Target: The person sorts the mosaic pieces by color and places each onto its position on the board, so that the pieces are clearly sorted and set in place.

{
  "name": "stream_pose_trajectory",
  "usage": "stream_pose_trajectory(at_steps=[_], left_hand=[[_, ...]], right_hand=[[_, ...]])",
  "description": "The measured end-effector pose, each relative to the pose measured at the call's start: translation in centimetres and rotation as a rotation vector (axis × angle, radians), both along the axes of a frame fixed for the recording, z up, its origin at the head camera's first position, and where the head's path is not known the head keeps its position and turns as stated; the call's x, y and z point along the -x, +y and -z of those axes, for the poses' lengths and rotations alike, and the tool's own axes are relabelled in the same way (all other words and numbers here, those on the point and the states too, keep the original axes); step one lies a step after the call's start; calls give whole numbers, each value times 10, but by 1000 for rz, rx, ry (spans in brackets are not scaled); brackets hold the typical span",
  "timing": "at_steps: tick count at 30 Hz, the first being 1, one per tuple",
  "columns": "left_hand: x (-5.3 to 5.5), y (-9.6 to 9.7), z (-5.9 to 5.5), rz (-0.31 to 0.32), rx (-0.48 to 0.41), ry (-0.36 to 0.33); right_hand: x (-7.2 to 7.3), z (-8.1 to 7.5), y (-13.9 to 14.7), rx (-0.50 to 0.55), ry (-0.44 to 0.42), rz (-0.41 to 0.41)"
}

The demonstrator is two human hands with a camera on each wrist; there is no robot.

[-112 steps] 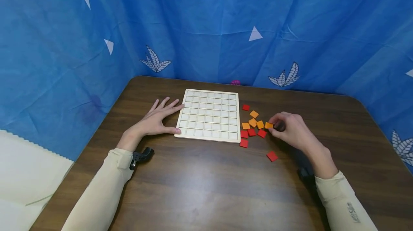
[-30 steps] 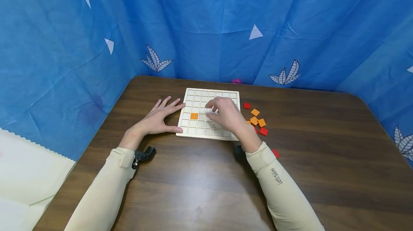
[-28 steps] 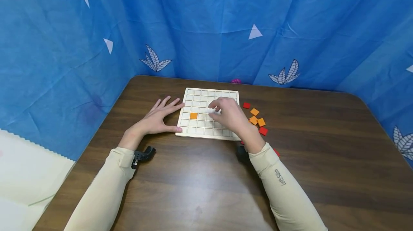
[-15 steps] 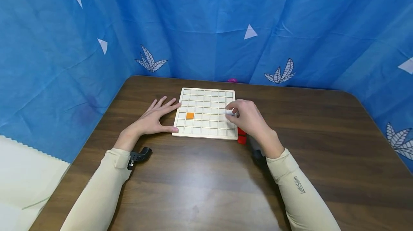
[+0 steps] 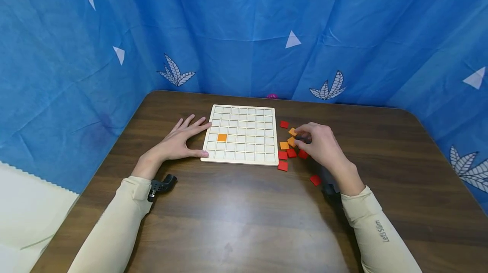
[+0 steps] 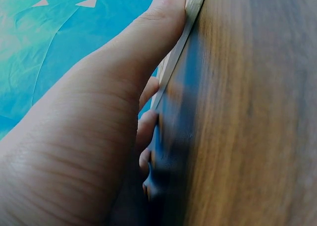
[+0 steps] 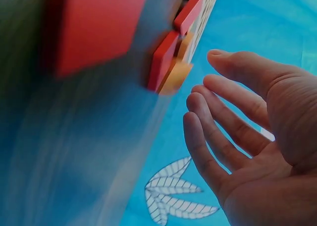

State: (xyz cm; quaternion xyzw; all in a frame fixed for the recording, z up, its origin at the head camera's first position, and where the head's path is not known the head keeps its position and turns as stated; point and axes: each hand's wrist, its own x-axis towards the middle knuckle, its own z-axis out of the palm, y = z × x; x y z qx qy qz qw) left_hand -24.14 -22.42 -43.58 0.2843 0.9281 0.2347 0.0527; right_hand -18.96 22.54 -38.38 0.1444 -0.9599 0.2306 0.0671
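A pale wooden grid board lies on the table, with one orange tile in a cell on its left side. My left hand rests with spread fingers at the board's left edge, its thumb on the near corner. In the left wrist view the thumb touches the board's side. My right hand hovers over loose orange tiles, thumb and fingers apart. The right wrist view shows nothing between them. Red tiles lie close by, some partly hidden by that hand.
One red tile lies apart, nearer the front, and another red tile lies farther back. A blue patterned curtain hangs behind the brown table. Black wrist mounts sit under both wrists.
My right hand pinched an orange tile at first; an orange tile now sits in the board. That hand has since drawn back rightward to the loose tiles. The left hand stays at the board.
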Motion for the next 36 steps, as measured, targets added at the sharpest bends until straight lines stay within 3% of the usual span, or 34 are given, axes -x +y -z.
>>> stream_pose_trajectory(at_steps=[7, 18, 28, 36], left_hand=[[-1, 1, -4, 1, 4, -17], [-2, 2, -7, -4, 7, -25], [-2, 2, -7, 2, 8, -18], [-2, 2, -6, 1, 8, -18]], right_hand=[[1, 2, 10, -20, -65, 46], [2, 5, 8, -20, -126, 49], [4, 0, 4, 37, -71, 100], [6, 0, -4, 61, 7, 65]])
